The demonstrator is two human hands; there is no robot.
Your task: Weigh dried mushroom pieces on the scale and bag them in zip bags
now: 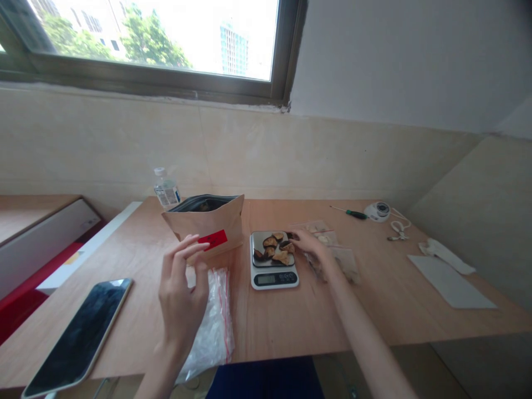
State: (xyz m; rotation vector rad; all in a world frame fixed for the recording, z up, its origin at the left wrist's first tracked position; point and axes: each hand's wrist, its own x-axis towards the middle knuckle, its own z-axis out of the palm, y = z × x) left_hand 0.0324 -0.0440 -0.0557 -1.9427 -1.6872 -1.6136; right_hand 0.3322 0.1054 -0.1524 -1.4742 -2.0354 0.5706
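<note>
A white digital kitchen scale [275, 280] stands mid-table, with several dried brown slices [274, 248], dark at the rind, heaped on its metal plate. My right hand [308, 244] reaches to the plate's upper right corner, its fingertips pinched at a dark dried slice [290, 235]. My left hand [183, 282] is raised left of the scale, fingers loosely bent and apart, holding nothing. Behind it stands an open brown paper pouch [220, 224] with a red label; its dark interior is mostly hidden. Beneath the left hand lies a stack of clear zip bags [214, 327].
Filled clear bags [344, 263] lie right of the scale, partly behind my right arm. A phone [78, 338] lies at the left and a water bottle [167, 189] stands behind the pouch. Farther right are a screwdriver [355, 214], a small white camera [377, 211] and white paper [451, 282].
</note>
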